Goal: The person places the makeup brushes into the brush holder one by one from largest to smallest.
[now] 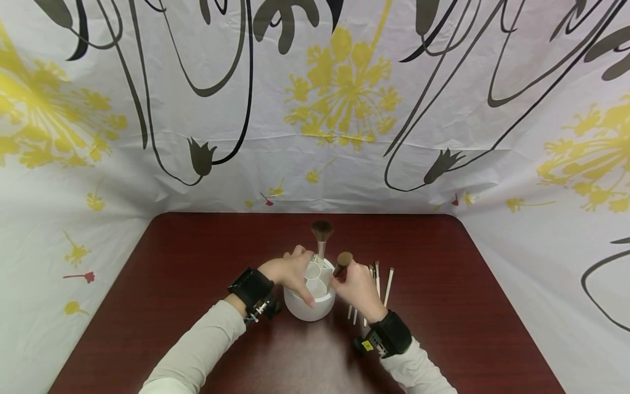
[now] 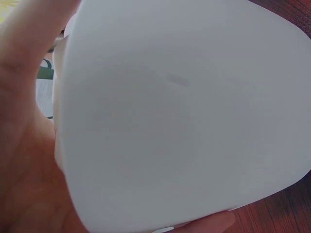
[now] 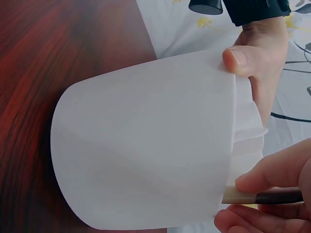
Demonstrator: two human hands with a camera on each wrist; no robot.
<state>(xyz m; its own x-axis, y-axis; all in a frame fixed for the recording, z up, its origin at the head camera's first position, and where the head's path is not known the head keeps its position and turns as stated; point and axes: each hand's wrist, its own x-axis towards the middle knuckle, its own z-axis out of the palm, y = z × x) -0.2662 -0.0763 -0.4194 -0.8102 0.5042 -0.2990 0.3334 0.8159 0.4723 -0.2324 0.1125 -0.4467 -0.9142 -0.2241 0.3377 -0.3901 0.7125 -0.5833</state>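
Note:
A round white makeup brush holder [image 1: 309, 310] with several compartments stands on the table. My left hand [image 1: 292, 272] grips its rim from the left, thumb at the near side; its pale wall [image 2: 160, 121] fills most of the left wrist view. Between the thumb and fingers of my right hand [image 1: 360, 289] is a makeup brush [image 1: 344, 259], bristles up. In the right wrist view the brush's handle [image 3: 240, 195] meets the holder's rim; its lower end is hidden. Another makeup brush [image 1: 322, 232] with fanned dark bristles stands upright at the holder's back.
Several slim brushes with white handles [image 1: 389, 285] lie on the dark red table [image 1: 197, 246] to the right, partly behind my right hand. A patterned white cloth [image 1: 315, 180] rises behind the table and along both sides.

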